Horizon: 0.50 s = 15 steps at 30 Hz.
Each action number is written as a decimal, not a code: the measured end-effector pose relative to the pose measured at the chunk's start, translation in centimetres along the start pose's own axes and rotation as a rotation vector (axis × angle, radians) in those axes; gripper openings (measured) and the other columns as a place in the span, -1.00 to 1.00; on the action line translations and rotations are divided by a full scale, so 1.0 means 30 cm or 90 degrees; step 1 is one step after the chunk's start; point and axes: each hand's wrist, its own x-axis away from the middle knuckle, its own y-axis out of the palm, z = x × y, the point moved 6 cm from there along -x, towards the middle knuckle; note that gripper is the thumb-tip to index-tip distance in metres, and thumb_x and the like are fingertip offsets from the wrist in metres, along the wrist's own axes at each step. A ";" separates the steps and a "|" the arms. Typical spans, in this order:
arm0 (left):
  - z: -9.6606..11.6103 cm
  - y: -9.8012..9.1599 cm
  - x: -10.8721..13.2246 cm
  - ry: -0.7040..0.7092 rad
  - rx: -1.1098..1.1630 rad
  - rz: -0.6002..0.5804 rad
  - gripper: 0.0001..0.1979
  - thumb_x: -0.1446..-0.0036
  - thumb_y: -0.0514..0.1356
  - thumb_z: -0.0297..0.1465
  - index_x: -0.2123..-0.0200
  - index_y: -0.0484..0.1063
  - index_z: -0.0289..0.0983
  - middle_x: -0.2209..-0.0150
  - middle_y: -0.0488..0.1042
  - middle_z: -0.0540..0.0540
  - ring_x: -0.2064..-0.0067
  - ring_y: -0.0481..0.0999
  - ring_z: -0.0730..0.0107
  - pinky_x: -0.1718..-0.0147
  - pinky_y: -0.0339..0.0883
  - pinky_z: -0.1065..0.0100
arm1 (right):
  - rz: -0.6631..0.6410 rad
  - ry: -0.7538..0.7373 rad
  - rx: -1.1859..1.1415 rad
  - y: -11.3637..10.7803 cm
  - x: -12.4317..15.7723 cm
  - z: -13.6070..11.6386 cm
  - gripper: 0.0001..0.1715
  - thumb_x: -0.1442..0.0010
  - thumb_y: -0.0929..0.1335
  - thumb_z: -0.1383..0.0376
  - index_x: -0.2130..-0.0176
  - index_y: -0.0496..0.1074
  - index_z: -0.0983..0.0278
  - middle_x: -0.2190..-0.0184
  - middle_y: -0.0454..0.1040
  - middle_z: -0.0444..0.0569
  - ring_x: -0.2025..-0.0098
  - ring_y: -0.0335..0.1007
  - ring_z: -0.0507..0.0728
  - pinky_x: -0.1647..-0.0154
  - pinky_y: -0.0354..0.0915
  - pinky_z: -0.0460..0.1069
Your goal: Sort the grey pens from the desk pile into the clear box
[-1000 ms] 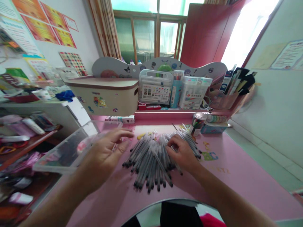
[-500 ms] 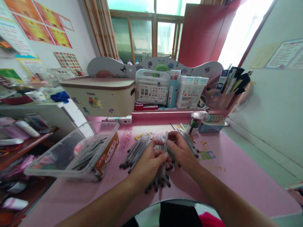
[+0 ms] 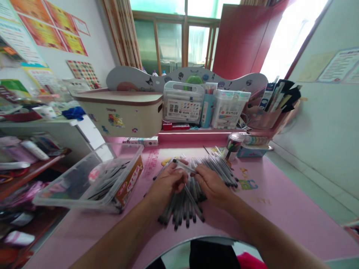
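Observation:
Many slim pens (image 3: 183,205) with pale translucent barrels and black ends lie in a loose pile in front of me, black ends mostly towards me. Above the pile, my left hand (image 3: 166,183) has its fingers curled round a single pen (image 3: 185,165), which slants across with its black end at the left. My right hand (image 3: 212,184) pinches the other end of that pen with its fingertips. Just beyond the right hand lies a bundle of similar pens (image 3: 220,168), roughly side by side. My left hand partly covers more pens behind it.
A clear plastic bin (image 3: 70,203) with pens and a brown box (image 3: 130,183) stands at the left. At the back right are a clear can (image 3: 233,145) and a blue box (image 3: 252,150). Marker cases (image 3: 183,102) and a beige storage box (image 3: 120,116) line the shelf.
The pen between my hands has tipped from nearly upright to a flatter slant. My left hand has moved left, and the right-hand bundle shows more pens. The view has shifted slightly.

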 end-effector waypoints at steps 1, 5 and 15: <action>0.006 0.004 0.000 0.022 -0.032 -0.010 -0.64 -0.05 0.30 -0.33 0.07 0.37 -0.25 0.49 0.40 0.06 0.59 0.20 0.62 0.62 0.00 0.54 | -0.015 0.027 -0.045 0.004 0.002 0.003 -0.75 -0.37 0.16 0.33 0.26 0.37 0.28 0.31 0.41 -0.01 0.26 0.33 0.12 0.17 0.29 0.02; 0.002 0.014 0.007 0.077 -0.149 -0.010 -0.72 -0.08 0.31 -0.28 0.15 0.47 -0.27 0.42 0.41 0.02 0.47 0.30 0.55 0.50 0.16 0.50 | -0.085 0.070 -0.184 0.035 0.011 -0.003 -0.71 -0.37 0.17 0.27 0.16 0.43 0.27 0.24 0.47 -0.02 0.19 0.38 0.12 0.08 0.27 0.02; -0.001 0.015 0.028 0.099 -0.225 0.029 -0.74 -0.21 0.19 -0.19 0.36 0.40 -0.29 0.57 0.28 0.08 0.55 0.19 0.57 0.56 0.07 0.50 | -0.099 0.109 -0.246 0.053 0.019 -0.004 -0.69 -0.36 0.18 0.21 0.29 0.42 0.26 0.36 0.43 -0.10 0.30 0.34 0.10 0.19 0.22 -0.02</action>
